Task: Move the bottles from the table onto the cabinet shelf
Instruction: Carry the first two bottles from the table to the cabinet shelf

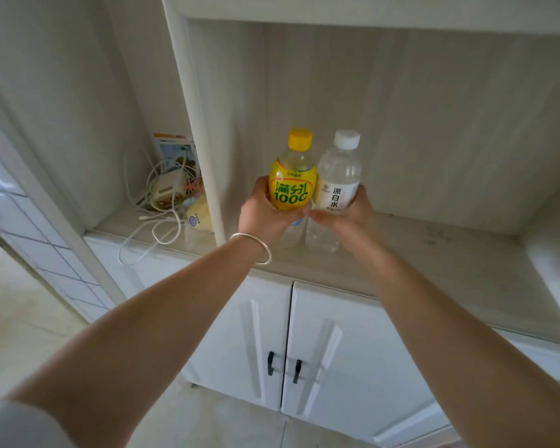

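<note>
My left hand (265, 215) grips a yellow-capped bottle with a yellow label (293, 179) around its middle. My right hand (346, 218) grips a clear water bottle with a white cap and white label (338, 179). Both bottles stand upright and side by side, touching, over the front part of the cabinet shelf (434, 253). Their lower ends are near the shelf surface; whether they rest on it I cannot tell. A silver bangle (256, 250) circles my left wrist.
A white upright post (201, 140) bounds the shelf bay on the left. Beyond it lie tangled white cables with a charger (165, 192) and a small yellowish item (199, 215). White double doors with black handles (283, 367) sit below the shelf.
</note>
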